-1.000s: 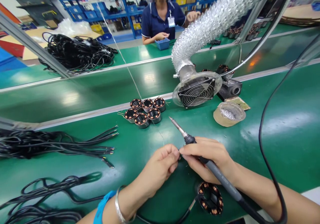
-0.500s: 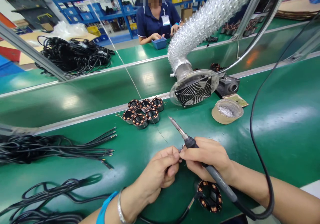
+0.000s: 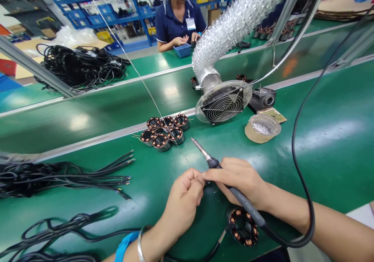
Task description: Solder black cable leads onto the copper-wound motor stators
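Note:
Gripped in my right hand [image 3: 245, 180] is a soldering iron [image 3: 248, 205], its bare metal tip pointing up and left over the bench. The fingers of my left hand [image 3: 185, 195] are pinched together, close against my right fingertips. A thin solder wire [image 3: 150, 95] slants down from above and reaches the top of my left fingers; what else they may hold is hidden. Below my right hand lies a motor stator [image 3: 247, 240] with copper windings, a black cable [image 3: 214, 251] running to its left side. Several more stators [image 3: 161, 142] stand grouped beyond my hands.
Black cables with stripped ends [image 3: 102, 180] lie at left, a looped cable [image 3: 84, 221] nearer. A fume extractor fan [image 3: 224, 106] on a foil duct [image 3: 233, 28] hangs ahead. A round tub [image 3: 261, 135] stands at right. Across the bench, a person [image 3: 181, 24] handles a blue bin [image 3: 182, 50].
Both my hands and the soldering iron have shifted slightly left, my fingertips still close together. The whole view has shifted a little. The person opposite has raised a hand from the blue bin.

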`<state>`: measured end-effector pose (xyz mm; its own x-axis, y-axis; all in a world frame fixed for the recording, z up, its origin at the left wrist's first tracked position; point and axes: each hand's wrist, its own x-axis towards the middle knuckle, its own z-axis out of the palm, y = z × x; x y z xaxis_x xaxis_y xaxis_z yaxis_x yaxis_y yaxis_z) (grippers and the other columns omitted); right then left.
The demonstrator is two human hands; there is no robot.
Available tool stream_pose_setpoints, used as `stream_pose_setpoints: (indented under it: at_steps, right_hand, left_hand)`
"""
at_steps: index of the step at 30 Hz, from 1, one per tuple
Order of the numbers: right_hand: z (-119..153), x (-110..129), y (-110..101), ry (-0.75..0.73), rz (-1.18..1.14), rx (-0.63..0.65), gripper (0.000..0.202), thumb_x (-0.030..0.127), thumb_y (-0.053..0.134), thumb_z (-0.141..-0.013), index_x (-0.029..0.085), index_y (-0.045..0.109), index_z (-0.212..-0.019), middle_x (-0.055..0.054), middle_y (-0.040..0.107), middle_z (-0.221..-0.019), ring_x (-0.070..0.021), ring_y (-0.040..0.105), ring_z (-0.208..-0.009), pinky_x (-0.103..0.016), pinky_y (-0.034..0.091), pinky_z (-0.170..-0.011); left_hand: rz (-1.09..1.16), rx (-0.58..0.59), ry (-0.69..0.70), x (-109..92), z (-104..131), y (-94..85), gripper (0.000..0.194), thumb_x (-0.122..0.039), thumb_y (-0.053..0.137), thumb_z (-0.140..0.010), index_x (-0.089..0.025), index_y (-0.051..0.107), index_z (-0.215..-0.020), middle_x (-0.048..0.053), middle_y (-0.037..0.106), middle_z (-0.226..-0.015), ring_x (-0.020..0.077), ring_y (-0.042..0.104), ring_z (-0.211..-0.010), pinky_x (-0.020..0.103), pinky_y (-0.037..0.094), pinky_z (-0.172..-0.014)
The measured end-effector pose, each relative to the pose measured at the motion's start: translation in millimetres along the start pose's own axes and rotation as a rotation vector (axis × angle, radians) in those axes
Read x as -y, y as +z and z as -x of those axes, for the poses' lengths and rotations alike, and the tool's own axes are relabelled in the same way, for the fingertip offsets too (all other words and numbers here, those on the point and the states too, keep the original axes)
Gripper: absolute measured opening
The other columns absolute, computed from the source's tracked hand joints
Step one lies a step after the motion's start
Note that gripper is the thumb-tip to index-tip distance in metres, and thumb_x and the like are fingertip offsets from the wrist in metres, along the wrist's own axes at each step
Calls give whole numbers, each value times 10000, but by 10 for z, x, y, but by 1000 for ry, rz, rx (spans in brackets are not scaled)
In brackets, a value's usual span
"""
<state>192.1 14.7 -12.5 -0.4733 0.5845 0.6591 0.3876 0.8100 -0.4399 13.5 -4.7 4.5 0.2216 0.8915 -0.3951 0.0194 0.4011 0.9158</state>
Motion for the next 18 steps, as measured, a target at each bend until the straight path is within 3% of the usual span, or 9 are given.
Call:
stream_pose_setpoints:
  at_steps: [5,9,13,18]
  right_hand:
    - [-34,70,-109,57,18,27,249,83,502,-913,186,613,-1111,15,553,-657,-139,483,-581,-280,391,-564]
    - [-58,207,-278,106,-82,-35,349,25,495,-897,180,599,-1191,-14,656,-767,-134,545,-622,-277,449,-598]
    - [48,307,-413,246,-200,-141,422,104,539,-893,209,581,-1299,-35,667,-872,-154,592,-710,-288,482,-618]
    - [211,283,-450,434,-262,-280,266,148,569,-832,237,701,-1045,-10,650,-745,-150,557,-611,-283,425,-534]
  left_hand:
    - [-51,-18,25,61,-3,-11,322,-445,553,-866,-201,455,-682,-101,353,-476,65,228,-434,186,215,-426]
    - [-103,-18,43,81,11,-2,327,-449,521,-889,-202,450,-688,-92,371,-490,74,259,-447,197,222,-434]
    - [-147,-15,56,62,29,22,317,-421,478,-912,-205,439,-684,-86,376,-498,83,289,-465,204,241,-448]
    - [-202,-24,53,54,49,31,305,-396,436,-938,-209,426,-697,-82,376,-518,91,315,-486,204,270,-467]
